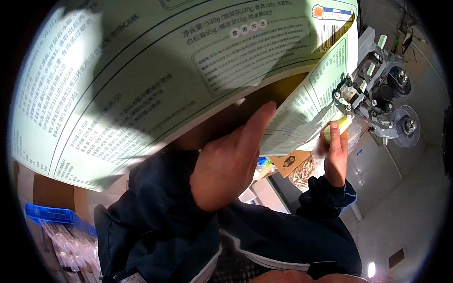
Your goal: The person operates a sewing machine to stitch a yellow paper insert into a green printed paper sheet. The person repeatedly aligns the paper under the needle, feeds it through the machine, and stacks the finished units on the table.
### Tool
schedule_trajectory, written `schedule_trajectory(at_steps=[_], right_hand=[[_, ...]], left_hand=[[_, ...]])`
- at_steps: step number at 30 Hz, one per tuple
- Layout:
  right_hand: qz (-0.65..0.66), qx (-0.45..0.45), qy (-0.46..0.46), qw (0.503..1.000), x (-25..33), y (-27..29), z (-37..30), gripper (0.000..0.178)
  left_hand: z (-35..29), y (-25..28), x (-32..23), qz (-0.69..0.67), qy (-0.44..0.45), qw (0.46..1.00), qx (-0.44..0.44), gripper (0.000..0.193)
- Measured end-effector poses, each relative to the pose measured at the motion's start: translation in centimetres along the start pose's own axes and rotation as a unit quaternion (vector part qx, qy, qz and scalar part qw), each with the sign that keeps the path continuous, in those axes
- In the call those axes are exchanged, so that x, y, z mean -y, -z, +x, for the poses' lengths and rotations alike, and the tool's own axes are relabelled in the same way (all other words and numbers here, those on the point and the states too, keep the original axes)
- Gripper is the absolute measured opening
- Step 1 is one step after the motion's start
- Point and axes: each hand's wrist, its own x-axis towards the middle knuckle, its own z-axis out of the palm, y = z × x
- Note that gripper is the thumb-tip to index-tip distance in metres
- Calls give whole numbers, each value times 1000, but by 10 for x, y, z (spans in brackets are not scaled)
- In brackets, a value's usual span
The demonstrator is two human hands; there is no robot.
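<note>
A large light green printed package [141,94], a bag or carton, fills the upper left close in front of me. Between its broad panel and a narrower folded panel is a gap with a dark, yellowish inside. My left hand [226,165] is at this gap, one finger stretched up along the fold; its other fingers are mostly hidden. Farther right, my right hand [336,153] has its fingers bent over a small yellow-green piece [339,128] at the package's lower right edge. The far side of that grip is hidden.
A metal machine [365,89] with rollers and a clear round disc [406,126] stands beside the package at the right. Below are a brown carton [289,162] and a clear bag of pale dried pieces [302,175]. A blue crate [59,214] with clear packs sits lower left.
</note>
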Motion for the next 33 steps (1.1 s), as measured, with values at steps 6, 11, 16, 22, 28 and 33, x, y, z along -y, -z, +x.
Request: schedule_trajectory(at_steps=[6, 11, 16, 22, 28, 33], right_hand=[[-46, 31, 12, 998, -5, 7, 8, 32], [2, 84, -21, 996, -15, 15, 17, 29], [-69, 77, 66, 992, -50, 12, 45, 39], [-208, -31, 167, 963, -48, 4, 51, 48], [-250, -94, 158, 951, -47, -19, 68, 46], [-255, -169, 144, 941, -52, -25, 79, 39]], left_hand=[[-1, 3, -5, 17, 16, 1000, 9, 50], [-5, -2, -4, 39, 20, 999, -9, 48], [-9, -13, 2, 40, -3, 998, -52, 50], [-5, -12, -4, 13, -8, 1000, -23, 51], [-2, -12, 12, 52, -21, 998, -38, 48], [5, -11, 13, 63, -47, 996, -44, 49]])
